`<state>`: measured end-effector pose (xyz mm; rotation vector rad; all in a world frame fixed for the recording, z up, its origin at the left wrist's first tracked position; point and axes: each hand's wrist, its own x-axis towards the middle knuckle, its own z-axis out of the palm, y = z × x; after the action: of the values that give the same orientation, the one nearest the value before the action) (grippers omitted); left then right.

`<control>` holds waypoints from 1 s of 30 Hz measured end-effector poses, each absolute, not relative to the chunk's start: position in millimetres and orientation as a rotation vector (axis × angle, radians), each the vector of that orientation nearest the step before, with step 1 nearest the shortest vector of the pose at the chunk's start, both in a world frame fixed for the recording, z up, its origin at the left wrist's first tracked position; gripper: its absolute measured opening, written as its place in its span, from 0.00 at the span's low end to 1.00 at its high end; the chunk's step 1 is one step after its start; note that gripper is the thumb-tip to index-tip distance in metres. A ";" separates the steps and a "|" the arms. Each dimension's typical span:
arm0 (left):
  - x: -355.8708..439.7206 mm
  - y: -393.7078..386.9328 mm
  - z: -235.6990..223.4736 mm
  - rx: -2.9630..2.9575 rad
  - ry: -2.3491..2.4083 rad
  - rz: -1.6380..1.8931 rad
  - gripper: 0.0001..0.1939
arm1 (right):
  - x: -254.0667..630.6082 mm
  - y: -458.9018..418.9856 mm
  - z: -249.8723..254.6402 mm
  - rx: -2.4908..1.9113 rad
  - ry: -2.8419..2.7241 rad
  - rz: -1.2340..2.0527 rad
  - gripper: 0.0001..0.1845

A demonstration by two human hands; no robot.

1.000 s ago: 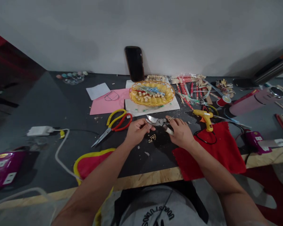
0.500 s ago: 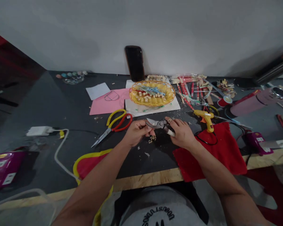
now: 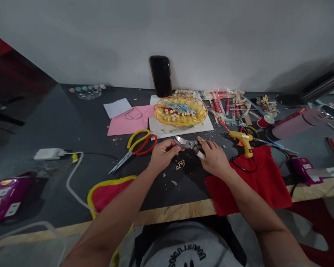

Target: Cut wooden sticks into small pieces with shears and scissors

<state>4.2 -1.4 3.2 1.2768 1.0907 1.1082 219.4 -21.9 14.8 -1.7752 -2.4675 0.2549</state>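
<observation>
Since half a second ago, the fingers of the left hand (image 3: pixel 163 154) have shifted off the pile of short pale pieces (image 3: pixel 180 164), which now shows whole. The pruning shears (image 3: pixel 187 143) sit between the two hands, the fingers of the right hand (image 3: pixel 213 157) wrapped round a handle. The left fingers curl close at the blade tip; whether they grip anything is too small to tell. Several pieces, apparently cut, lie just below the fingers on the desk (image 3: pixel 153 194); how many remain uncut cannot be told. Beyond the fingers stands a yellow basket (image 3: pixel 180 124); scissors (image 3: pixel 131 151) lie left of them.
</observation>
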 end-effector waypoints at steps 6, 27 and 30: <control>3.6 -3.8 10.9 1.333 1.095 1.073 0.10 | 221.2 -23.2 18.8 -1.728 -2.533 0.228 0.38; 1.2 -3.4 8.8 1.335 1.043 1.106 0.13 | 216.0 -24.8 17.0 -1.750 -2.473 0.191 0.37; -0.2 -3.3 7.8 1.232 0.972 1.065 0.15 | 219.4 -22.1 17.5 -1.669 -2.523 0.251 0.38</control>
<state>-0.2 -3.3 7.8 1.2323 0.9719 1.0649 219.4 -22.1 17.5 -1.6690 -2.5233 0.2507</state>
